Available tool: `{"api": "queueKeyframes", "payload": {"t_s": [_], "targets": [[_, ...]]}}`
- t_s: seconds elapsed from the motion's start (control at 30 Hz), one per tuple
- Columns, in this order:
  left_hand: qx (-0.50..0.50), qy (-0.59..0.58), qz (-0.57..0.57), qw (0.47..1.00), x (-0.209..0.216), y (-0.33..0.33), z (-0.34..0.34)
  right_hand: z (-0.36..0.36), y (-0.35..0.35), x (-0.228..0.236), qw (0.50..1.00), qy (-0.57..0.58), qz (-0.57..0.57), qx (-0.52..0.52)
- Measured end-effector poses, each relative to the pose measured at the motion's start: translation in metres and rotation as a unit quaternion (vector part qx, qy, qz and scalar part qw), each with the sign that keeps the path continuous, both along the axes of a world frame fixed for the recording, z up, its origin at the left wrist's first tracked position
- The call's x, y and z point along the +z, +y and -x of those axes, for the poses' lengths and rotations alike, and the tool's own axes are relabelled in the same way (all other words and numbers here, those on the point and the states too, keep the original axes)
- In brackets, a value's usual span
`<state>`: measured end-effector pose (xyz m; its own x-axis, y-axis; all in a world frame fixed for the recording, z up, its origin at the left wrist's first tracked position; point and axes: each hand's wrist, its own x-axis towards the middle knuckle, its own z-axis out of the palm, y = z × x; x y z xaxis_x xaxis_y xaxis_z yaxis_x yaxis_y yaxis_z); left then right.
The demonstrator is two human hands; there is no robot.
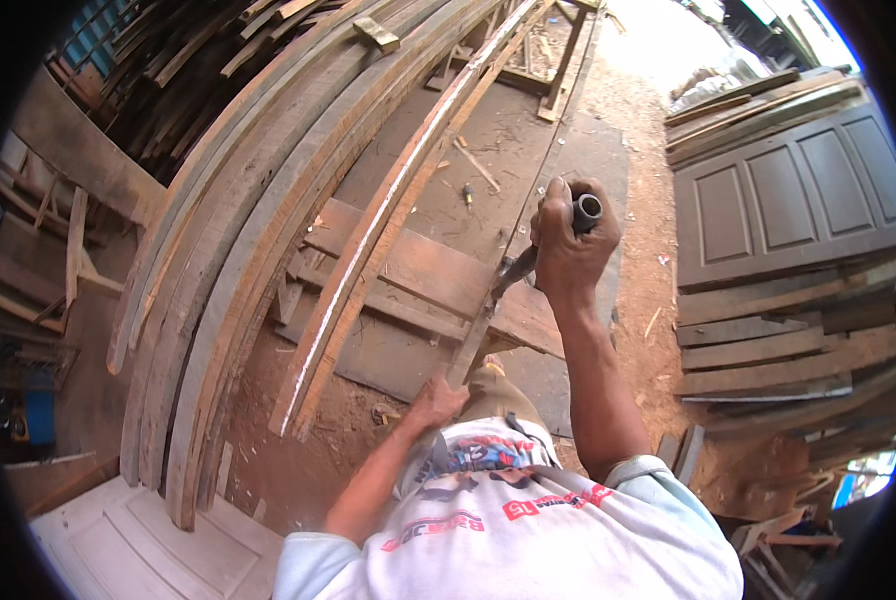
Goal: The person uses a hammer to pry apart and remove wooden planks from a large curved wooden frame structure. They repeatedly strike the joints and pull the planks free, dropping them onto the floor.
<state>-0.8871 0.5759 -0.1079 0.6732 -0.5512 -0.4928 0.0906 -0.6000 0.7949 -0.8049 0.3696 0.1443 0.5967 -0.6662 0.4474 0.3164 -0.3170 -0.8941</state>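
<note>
In front of my body I hold a long, narrow bar-like tool point(471, 345) that slants from lower left to upper right. My right hand point(576, 235) is closed around its upper end, where a dark round tube point(588, 207) with an open mouth pokes out of the fist. Lower down, near my waist, my left hand point(436, 402) has its fingers wrapped on the flat lower part. I cannot tell exactly what kind of tool it is. To its left lies a long wooden beam point(363, 245) with a white line running along its upper face.
Several long timber beams point(253, 235) rest side by side on the left. A reddish plank point(438, 275) crosses beneath the marked beam. Brown panelled door point(758, 200) and stacked boards point(768, 350) stand on the right. A pale panelled door point(158, 540) lies at lower left.
</note>
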Motion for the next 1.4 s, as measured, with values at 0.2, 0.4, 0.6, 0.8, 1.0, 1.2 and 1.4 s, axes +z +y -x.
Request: {"api": "queueKeyframes", "payload": {"t_s": [0.2,0.4,0.6,0.8,1.0,1.2,1.4], "targets": [[-0.034,-0.032,-0.002,0.999,-0.005,0.004,-0.003,0.027,0.078,-0.004,0.962,-0.043,0.264,-0.046],[-0.075,0.069,-0.013,0.995,0.005,0.001,-0.002,-0.031,-0.107,0.017,0.985,-0.042,-0.138,-0.096],[-0.020,0.092,0.055,0.994,-0.007,0.008,-0.003,-0.003,0.013,0.004,0.989,-0.090,-0.078,-0.090],[-0.053,0.096,0.008,0.994,0.013,0.008,-0.009,-0.004,0.026,0.000,0.997,-0.072,-0.017,-0.013],[-0.030,0.058,0.038,0.997,0.002,0.006,-0.005,0.024,0.064,-0.004,0.998,-0.047,0.047,0.011],[-0.025,0.043,0.057,0.997,0.005,0.006,-0.005,0.026,0.061,0.009,0.998,-0.001,0.048,-0.041],[-0.042,0.035,0.027,0.998,0.011,-0.001,-0.006,-0.001,0.012,0.019,0.998,-0.027,-0.054,-0.029]]}}
